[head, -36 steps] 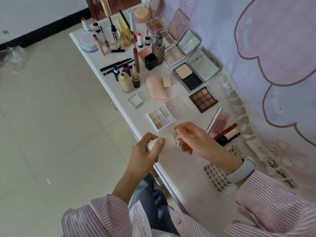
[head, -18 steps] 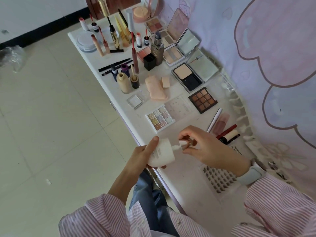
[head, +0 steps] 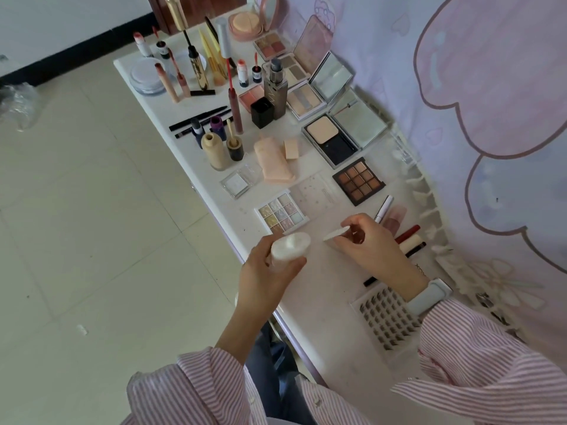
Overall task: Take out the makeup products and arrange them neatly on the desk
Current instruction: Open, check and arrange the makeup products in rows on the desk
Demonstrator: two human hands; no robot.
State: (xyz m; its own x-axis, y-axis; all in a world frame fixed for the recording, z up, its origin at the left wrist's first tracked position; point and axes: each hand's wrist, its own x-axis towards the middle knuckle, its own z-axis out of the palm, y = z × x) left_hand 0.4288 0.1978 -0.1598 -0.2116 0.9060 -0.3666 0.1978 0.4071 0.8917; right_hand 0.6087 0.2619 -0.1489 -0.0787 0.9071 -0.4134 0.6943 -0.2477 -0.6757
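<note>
While left hand (head: 264, 271) grips white bottle (head: 290, 247), right hand (head: 371, 243) pinches applicator (head: 336, 233)

Pink-and-white striped shirt sleeves (head: 478, 363), pale blue wristband (head: 429, 296), blue jeans (head: 273, 372)

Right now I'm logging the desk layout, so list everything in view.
white bottle: one, white, in left grip over desk edge
applicator: one, white, in right grip
pastel palette: one, open, beyond the hands
brown palette: one, nine pans, wall side
powder compact: one, black, open
beige bottle: one, upright, near desk edge
lash tray: one, clear, by right wrist
desk: one, white
left hand: holds bottle
right hand: pinches applicator
</note>
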